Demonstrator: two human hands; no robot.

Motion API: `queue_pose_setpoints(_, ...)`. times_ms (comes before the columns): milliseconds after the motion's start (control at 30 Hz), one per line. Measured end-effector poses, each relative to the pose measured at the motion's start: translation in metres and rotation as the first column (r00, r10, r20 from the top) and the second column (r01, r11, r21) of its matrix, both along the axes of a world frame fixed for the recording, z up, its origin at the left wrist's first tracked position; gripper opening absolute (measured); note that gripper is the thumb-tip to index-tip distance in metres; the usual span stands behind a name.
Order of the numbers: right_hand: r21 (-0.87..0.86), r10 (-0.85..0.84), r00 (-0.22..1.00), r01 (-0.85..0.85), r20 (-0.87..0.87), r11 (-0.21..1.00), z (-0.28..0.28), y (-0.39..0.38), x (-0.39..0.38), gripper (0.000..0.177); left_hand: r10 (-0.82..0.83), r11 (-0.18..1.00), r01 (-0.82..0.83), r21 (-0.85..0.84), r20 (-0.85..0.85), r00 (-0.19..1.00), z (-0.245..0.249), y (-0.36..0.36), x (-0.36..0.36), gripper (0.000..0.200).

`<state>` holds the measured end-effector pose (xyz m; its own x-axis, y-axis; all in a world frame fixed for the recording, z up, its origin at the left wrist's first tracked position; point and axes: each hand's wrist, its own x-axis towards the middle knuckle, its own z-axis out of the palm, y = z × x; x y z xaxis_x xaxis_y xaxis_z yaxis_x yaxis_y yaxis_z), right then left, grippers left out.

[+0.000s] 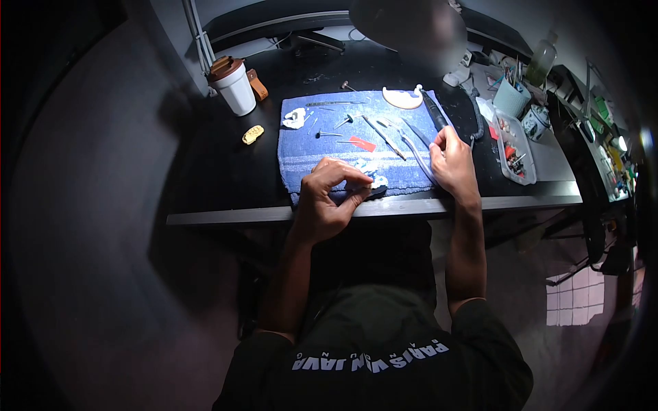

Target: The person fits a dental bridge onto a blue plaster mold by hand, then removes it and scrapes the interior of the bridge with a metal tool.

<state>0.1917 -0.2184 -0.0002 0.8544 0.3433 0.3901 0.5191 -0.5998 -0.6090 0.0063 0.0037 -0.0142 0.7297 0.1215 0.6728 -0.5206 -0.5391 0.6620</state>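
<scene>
A black workbench (226,171) is seen from above, and a blue towel (322,147) is spread across its middle. A white cup (235,88) is stood beyond the towel's far left corner, and a clear plastic tray (515,147) of small parts is set well to the right. The right hand (452,164) is rested on the towel's right edge with its fingers curled, just beside a pair of slim pliers (415,147). Whether anything is gripped in it cannot be told. The left hand (325,198) is arched over the towel's near edge, thumb and fingertips pressed together in a pinch. Held in that pinch, low over the towel and close to the bench's front rim, is a small white piece (373,179), partly hidden by the fingers. It is judged to be light, stiff and brittle, much like plaster, so it is best taken by its thicker sides with a gentle pinch. Thin edges are likely to be chipped if squeezed or knocked.
</scene>
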Motion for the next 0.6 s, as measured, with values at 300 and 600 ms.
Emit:
queue_pose_setpoints(300,0.411,0.082,0.996,-0.087,0.031,0.907,-0.004,-0.006,-0.005,0.016,-0.002,1.000,0.003,-0.021,0.029,1.000,0.000,-0.001,0.003,0.017)
queue_pose_setpoints(600,0.762,-0.089,0.983,-0.067,0.162,0.644,-0.003,-0.002,-0.005,0.014,-0.027,0.999,0.027,0.025,0.017,0.999,-0.002,0.001,0.004,0.021)
